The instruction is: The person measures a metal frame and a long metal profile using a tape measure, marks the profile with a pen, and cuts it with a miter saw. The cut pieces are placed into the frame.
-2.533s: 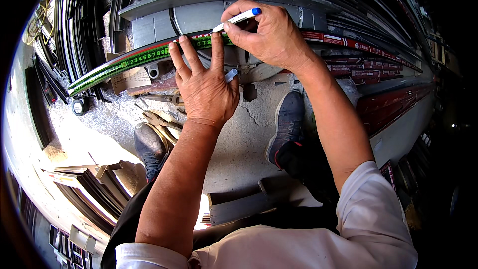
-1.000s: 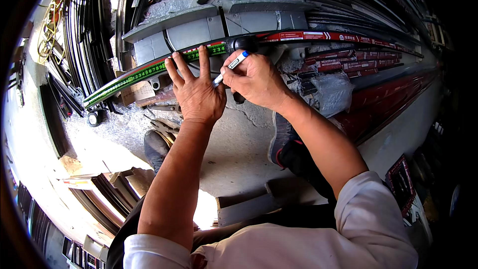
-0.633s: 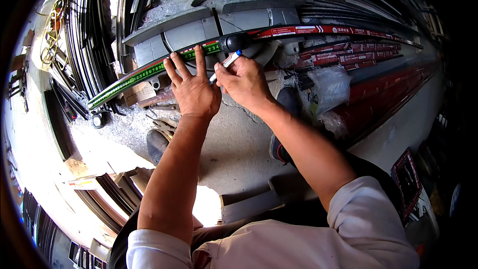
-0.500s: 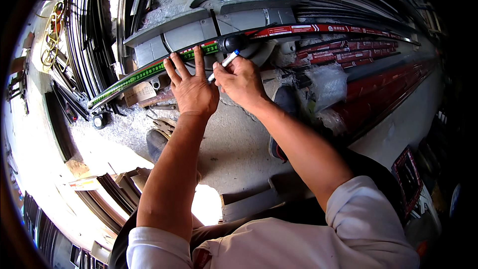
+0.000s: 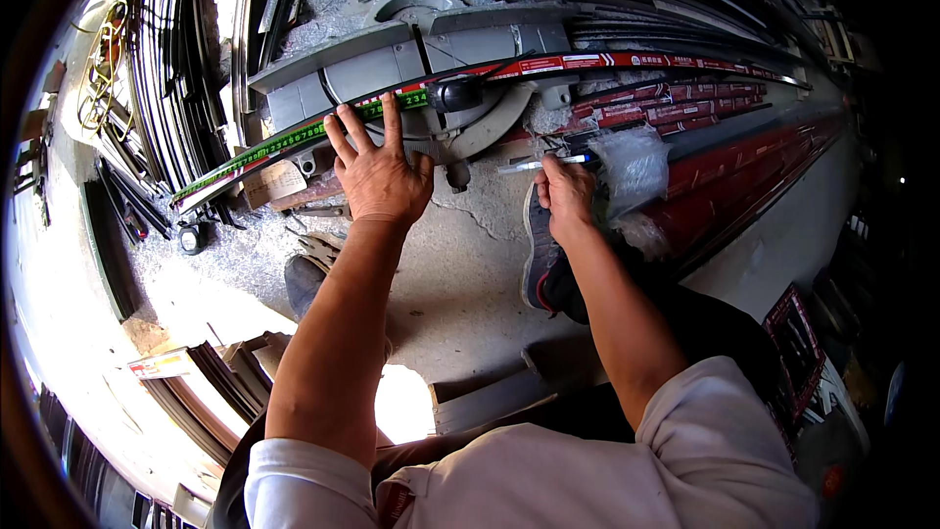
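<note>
My left hand [image 5: 380, 176] lies with its fingers spread, the tips pressing on the green blade of a tape measure [image 5: 294, 137]. The blade runs along a long metal profile [image 5: 587, 61] covered in red and white film. The dark case of the tape measure [image 5: 457, 94] sits at the blade's right end. My right hand [image 5: 568, 191] is off to the right, closed around a white marker pen [image 5: 529, 164] with a blue end. That hand is apart from the profile, above my shoe [image 5: 539, 245].
A grey saw table [image 5: 377, 69] with a fence lies under the profile. Dark metal bars [image 5: 162, 69] are stacked at the left. Red-wrapped profiles [image 5: 744, 162] and clear plastic wrap [image 5: 629, 171] lie at the right. A small round black thing [image 5: 193, 237] rests on the floor.
My right hand has moved right and toward me with the marker pen, away from the tape measure and my left hand. The left hand stays in place on the blade.
</note>
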Demonstrator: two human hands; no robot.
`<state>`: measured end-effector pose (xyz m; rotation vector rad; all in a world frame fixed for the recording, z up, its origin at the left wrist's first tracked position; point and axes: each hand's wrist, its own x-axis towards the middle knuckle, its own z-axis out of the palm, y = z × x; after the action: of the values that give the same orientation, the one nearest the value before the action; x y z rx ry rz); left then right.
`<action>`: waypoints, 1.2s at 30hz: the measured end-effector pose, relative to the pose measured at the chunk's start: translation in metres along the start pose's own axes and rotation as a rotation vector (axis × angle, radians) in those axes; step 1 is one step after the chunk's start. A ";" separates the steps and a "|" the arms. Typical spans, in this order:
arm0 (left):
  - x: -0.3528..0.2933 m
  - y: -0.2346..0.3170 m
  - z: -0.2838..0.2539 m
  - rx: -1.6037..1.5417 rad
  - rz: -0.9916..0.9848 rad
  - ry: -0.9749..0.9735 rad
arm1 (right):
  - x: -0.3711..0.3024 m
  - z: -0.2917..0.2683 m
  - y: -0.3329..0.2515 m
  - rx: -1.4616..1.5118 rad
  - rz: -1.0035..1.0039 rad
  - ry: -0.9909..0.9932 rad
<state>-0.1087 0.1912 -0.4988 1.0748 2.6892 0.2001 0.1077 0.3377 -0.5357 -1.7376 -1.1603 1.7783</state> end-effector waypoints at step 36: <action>0.004 -0.114 -0.070 0.055 0.138 0.209 | -0.094 0.053 -0.040 -1.200 -0.772 -0.568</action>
<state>-0.2054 0.1094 -0.4561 1.3259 2.8180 0.2786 0.0611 0.2737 -0.4522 -0.8144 -3.0153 1.0677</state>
